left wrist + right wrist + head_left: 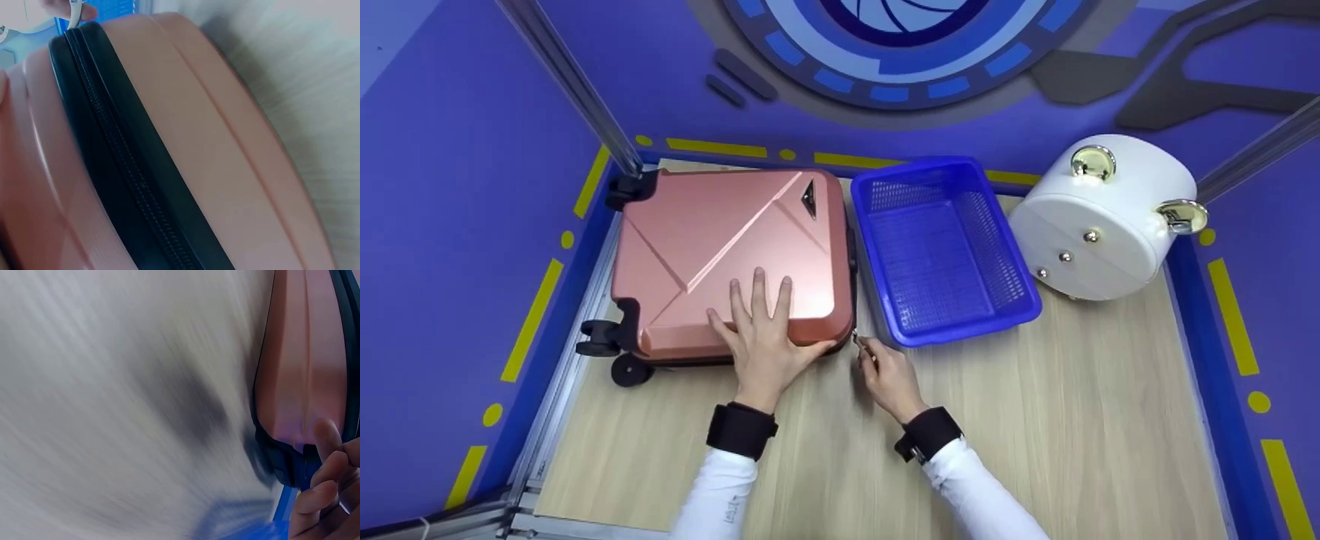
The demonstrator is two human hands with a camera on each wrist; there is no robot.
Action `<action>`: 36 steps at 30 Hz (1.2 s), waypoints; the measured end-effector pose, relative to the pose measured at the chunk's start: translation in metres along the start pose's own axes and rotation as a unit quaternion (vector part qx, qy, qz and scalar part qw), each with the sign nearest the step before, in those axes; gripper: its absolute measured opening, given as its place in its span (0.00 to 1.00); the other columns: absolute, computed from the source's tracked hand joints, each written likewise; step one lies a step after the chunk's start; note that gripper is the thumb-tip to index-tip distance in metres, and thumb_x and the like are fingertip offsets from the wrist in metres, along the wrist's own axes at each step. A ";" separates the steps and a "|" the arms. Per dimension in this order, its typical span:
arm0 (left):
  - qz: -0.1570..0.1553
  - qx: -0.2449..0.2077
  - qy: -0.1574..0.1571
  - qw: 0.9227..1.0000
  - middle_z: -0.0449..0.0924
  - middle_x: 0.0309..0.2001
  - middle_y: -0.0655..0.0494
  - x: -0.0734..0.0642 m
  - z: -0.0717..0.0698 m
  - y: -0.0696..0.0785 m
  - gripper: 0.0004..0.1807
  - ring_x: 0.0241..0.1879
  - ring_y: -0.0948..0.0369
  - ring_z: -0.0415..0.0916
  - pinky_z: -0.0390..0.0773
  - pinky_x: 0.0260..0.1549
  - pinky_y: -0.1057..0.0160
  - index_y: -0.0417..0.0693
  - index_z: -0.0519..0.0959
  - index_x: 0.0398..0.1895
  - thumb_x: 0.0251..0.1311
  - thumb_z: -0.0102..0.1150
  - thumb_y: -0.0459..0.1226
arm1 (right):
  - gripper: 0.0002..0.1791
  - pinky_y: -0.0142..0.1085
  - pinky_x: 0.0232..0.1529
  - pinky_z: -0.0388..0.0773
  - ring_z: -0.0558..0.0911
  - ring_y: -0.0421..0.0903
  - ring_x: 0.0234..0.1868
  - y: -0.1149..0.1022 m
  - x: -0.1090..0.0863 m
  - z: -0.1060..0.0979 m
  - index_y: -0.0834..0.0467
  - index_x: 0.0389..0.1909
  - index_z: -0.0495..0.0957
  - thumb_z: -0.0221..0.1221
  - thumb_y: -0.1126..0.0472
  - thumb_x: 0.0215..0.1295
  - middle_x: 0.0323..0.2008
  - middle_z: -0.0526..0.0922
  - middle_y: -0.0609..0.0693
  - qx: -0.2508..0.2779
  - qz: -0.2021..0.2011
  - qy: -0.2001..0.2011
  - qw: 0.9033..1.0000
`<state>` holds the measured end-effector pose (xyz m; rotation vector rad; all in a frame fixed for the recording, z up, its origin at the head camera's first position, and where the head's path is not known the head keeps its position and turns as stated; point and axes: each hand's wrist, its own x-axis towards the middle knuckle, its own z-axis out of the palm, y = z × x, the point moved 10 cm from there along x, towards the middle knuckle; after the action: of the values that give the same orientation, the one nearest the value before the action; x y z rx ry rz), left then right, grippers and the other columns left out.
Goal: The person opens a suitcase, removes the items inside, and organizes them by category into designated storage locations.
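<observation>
A pink hard-shell suitcase (720, 247) lies flat on the wooden floor. My left hand (763, 341) rests on its lid near the front edge, fingers spread and thumb out toward the corner. At the front right corner my right hand (891, 379) pinches a metal zipper pull (76, 12) between thumb and curled fingers. The black zipper band (121, 146) runs round the suitcase's side in the left wrist view, and its teeth look closed along the stretch seen there. In the right wrist view the curled fingers (320, 495) are beside the suitcase's side (298, 365); the pull is hidden there.
A blue plastic basket (877, 292) stands close to the suitcase's right side, just beyond my right hand. Farther right, a white round container (1099, 247) with gold handles and knobs lies tipped. Suitcase wheels (631, 370) jut out at the left. Blue walls (457, 247) enclose the floor.
</observation>
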<state>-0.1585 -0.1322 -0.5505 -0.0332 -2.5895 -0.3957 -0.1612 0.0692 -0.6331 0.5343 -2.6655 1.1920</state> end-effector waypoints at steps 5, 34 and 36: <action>-0.005 0.011 -0.010 1.000 0.54 0.81 0.41 0.001 0.002 0.002 0.69 0.79 0.33 0.45 0.39 0.65 0.17 0.56 0.67 0.78 0.27 0.74 0.77 | 0.12 0.44 0.29 0.84 0.86 0.46 0.27 0.000 -0.001 0.000 0.63 0.50 0.83 0.61 0.71 0.67 0.28 0.88 0.49 0.000 -0.001 0.008 1.000; 0.092 0.003 -0.103 0.990 0.58 0.81 0.53 0.015 -0.035 -0.080 0.64 0.79 0.38 0.51 0.46 0.71 0.27 0.59 0.65 0.80 0.37 0.67 0.76 | 0.09 0.45 0.32 0.83 0.85 0.46 0.30 0.008 0.006 0.005 0.59 0.49 0.83 0.59 0.69 0.72 0.28 0.86 0.46 0.006 0.008 -0.006 1.000; 0.093 0.002 -0.091 0.992 0.59 0.80 0.53 0.014 -0.035 -0.083 0.64 0.79 0.37 0.49 0.43 0.70 0.24 0.59 0.66 0.79 0.36 0.65 0.78 | 0.09 0.45 0.31 0.83 0.85 0.46 0.29 0.006 0.006 0.004 0.60 0.49 0.83 0.59 0.70 0.72 0.27 0.85 0.47 0.004 0.003 -0.005 1.000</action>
<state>-0.1617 -0.2220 -0.5374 -0.3198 -2.7358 -0.3315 -0.1693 0.0684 -0.6385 0.5359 -2.6744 1.2045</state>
